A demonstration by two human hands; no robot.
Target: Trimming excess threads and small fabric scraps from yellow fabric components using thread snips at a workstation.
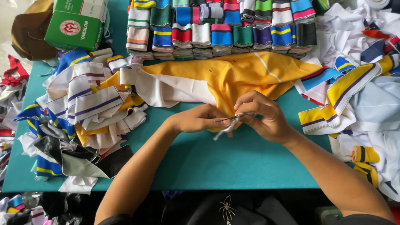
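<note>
The head camera looks down at a teal table. Both hands meet in the middle, at the near edge of a yellow shirt piece with a white part on its left. The left hand lies low on the cloth, its fingers bent and pressed on the yellow edge. The right hand is curled, and its fingers pinch small thread snips, thin and dark, that point toward the left hand. A little grey-white strip hangs down just under the fingers, but I cannot tell which hand holds it.

In front of the hands the table top is bare and wide, all the way to the near edge. To the left sits a messy heap of striped collar strips. To the right lies another pile of striped and white cloth, close to the right arm. Behind the shirt stand neat stacks of folded striped collars. A green box sits at the far left corner.
</note>
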